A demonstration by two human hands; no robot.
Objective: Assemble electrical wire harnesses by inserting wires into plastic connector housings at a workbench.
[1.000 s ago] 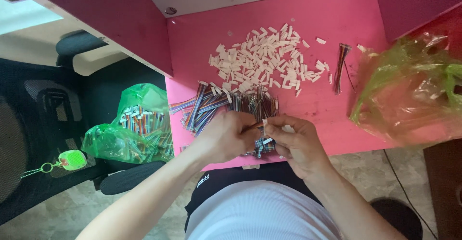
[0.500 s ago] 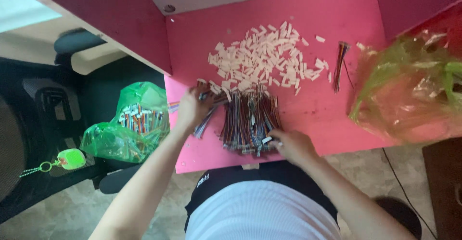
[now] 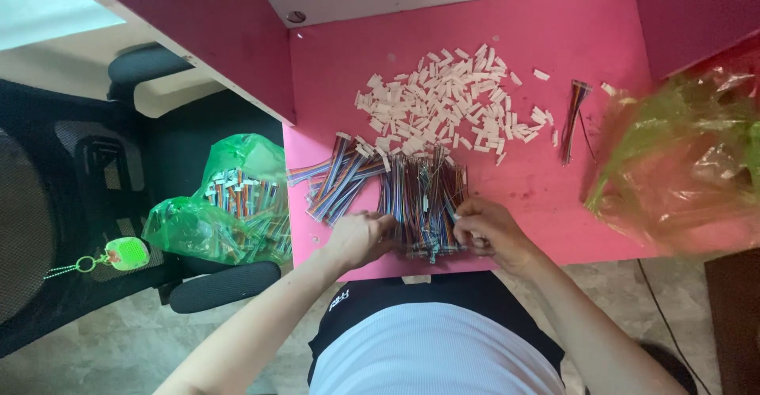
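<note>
A pile of short multicoloured ribbon cables (image 3: 419,197) lies on the pink tabletop (image 3: 522,181) near its front edge. More of these cables (image 3: 336,181) fan out to the left, white plugs on their ends. My left hand (image 3: 360,237) rests at the pile's left edge, fingers curled against the cables. My right hand (image 3: 487,229) is at the pile's right edge, fingertips pinching into the cables. Behind the pile lies a heap of small white plastic connector housings (image 3: 443,102).
A lone cable bundle (image 3: 574,118) lies to the right. A crumpled green-tinted plastic bag (image 3: 681,165) covers the table's right end. Left of the table, a green bag full of cables (image 3: 229,205) sits on a black office chair (image 3: 71,205). Pink partition walls (image 3: 198,31) flank the desk.
My left hand came back from the fanned cables at the left to the main pile. My right hand moved up to the pile's right edge. One second ago both hands were together at the front.
</note>
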